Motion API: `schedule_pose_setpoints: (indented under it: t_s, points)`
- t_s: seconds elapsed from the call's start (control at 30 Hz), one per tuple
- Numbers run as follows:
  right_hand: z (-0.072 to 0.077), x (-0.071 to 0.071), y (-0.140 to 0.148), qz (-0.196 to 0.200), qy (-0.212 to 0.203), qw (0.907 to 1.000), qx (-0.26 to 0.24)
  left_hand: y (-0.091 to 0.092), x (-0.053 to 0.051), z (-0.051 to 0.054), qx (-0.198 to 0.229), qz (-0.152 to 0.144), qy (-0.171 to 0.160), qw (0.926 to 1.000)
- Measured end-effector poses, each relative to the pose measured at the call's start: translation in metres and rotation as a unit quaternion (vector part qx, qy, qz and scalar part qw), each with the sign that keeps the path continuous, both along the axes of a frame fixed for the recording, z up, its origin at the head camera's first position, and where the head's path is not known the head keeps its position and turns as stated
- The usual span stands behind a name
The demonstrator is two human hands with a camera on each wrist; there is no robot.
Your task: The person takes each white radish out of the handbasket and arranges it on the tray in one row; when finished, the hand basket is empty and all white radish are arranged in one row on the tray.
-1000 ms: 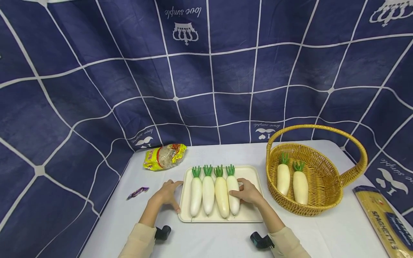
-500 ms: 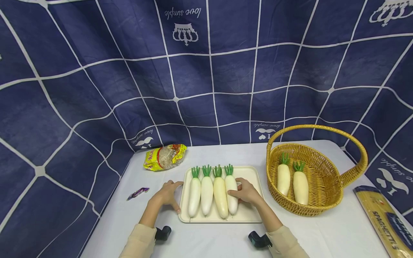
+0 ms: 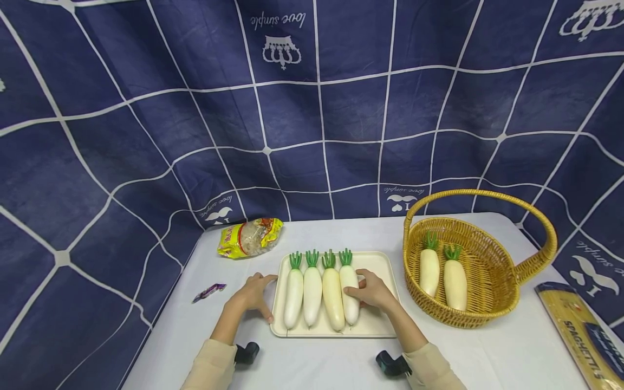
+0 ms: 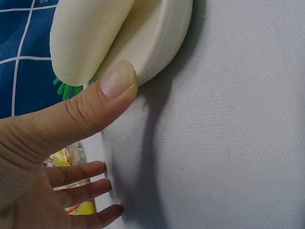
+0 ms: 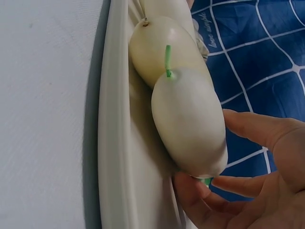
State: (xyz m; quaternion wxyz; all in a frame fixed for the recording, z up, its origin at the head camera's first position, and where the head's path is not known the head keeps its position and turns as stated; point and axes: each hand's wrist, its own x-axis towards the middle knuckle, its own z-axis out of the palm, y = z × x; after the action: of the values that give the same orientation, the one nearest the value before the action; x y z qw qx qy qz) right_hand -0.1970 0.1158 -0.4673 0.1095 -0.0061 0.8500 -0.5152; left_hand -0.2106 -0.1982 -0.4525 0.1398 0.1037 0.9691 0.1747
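Radishes (image 3: 313, 298) shifted left on tray (image 3: 372, 261); right hand (image 3: 374, 291) grips rightmost radish (image 3: 351, 312); left hand (image 3: 252, 295), unclenched, presumably braces tray.

Navy cloth (image 3: 351, 114) gridded with white lines, printed "love simple," hangs beyond the far edge of a white-covered table (image 3: 307, 368) | folds flank left and right edges | even light

A beige left sleeve (image 3: 209, 366) shows at seven o'clock, a matching right sleeve (image 3: 433, 369) at five; a stubby black left wrist device (image 3: 248, 352) and right wrist device (image 3: 390, 363) jut beside them.
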Motion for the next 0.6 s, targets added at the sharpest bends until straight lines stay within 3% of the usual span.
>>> schedule_pose_setpoints:
  t_s: [0.4,0.6]
  points:
    - [0.007,0.003,0.014,0.004,0.025,0.9978,0.062,0.0,-0.001,0.0,0.004,0.001,0.002,1.0]
    - [0.018,0.008,0.027,0.014,0.047,0.9951,0.086,-0.001,-0.001,-0.001,0.002,0.004,-0.002,1.0]
